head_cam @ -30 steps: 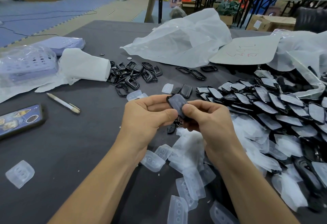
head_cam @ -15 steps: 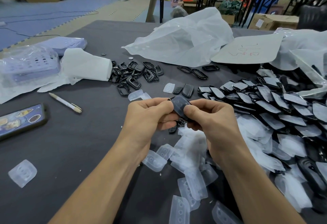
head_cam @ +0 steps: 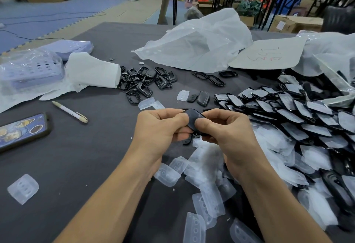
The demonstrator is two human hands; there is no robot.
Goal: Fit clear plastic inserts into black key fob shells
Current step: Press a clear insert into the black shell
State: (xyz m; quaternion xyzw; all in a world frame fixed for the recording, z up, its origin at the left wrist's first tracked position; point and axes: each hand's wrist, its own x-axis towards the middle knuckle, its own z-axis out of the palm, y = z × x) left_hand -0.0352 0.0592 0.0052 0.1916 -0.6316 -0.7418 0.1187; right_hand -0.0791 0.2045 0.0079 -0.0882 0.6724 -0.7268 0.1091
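Black key fob shell (head_cam: 192,117) was held above the dark table (head_cam: 86,156), near its middle, pinched between both hands: the left hand (head_cam: 160,125) curled its fingers round the shell's left edge, thumb on top, while the right hand (head_cam: 225,127) pressed its thumb on the shell's face, its fingers curled beneath. Whether a clear insert sat inside it could not be told. Loose clear inserts (head_cam: 206,167) lay heaped just below the hands, rows of covered shells (head_cam: 292,108) spread to the right, and a pen (head_cam: 70,111) and a phone (head_cam: 21,130) lay well to the left
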